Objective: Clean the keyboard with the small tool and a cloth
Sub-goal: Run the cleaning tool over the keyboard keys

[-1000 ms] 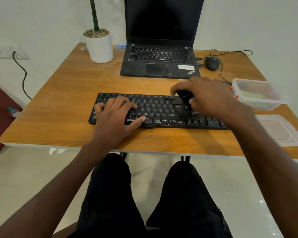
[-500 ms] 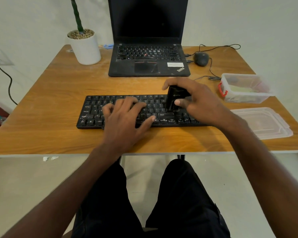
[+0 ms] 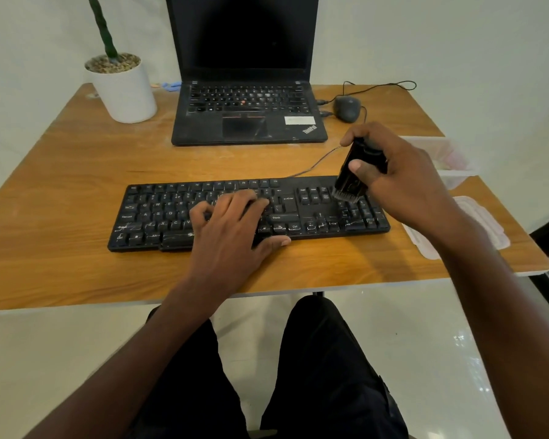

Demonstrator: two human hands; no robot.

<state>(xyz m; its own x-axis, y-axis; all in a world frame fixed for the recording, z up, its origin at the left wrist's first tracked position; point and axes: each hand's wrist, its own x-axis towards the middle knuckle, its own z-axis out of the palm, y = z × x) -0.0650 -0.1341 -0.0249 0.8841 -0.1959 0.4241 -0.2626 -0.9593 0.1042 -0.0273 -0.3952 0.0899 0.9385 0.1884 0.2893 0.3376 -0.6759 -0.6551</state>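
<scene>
The person's legs in black trousers fill the bottom of the view, cut off by the lower edge, and both forearms reach up from the corners over the wooden table point(image 3: 61, 191). The left hand point(image 3: 232, 229) lies palm down on the middle of the keyboard point(image 3: 159, 213), fingers spread and fairly straight on the keys, thumb along the front edge; it hides the keys beneath it. The keyboard lies flat near the front of the table, its cable running back toward the laptop point(image 3: 248, 115). The right hand point(image 3: 403, 179) grips a small black brush point(image 3: 354, 177), thumb across its front and fingers curled round the back, so much of the body is covered. The brush is tilted, bristles down, over the upper left of the number pad; whether the bristles touch the keys is hard to tell. Right of that hand, a clear lid point(image 3: 476, 223) lies flat at the table edge, partly behind the wrist, and a clear box point(image 3: 447, 160) beyond it is blurred and half hidden; its contents cannot be made out. No cloth can be picked out. Farther back are a mouse point(image 3: 347, 109) with its looped wire, the open laptop with its dark screen cut off at the top, and a white pot point(image 3: 124, 90) holding a green stem, also cut off. Small blue items behind the pot are too small to identify.
</scene>
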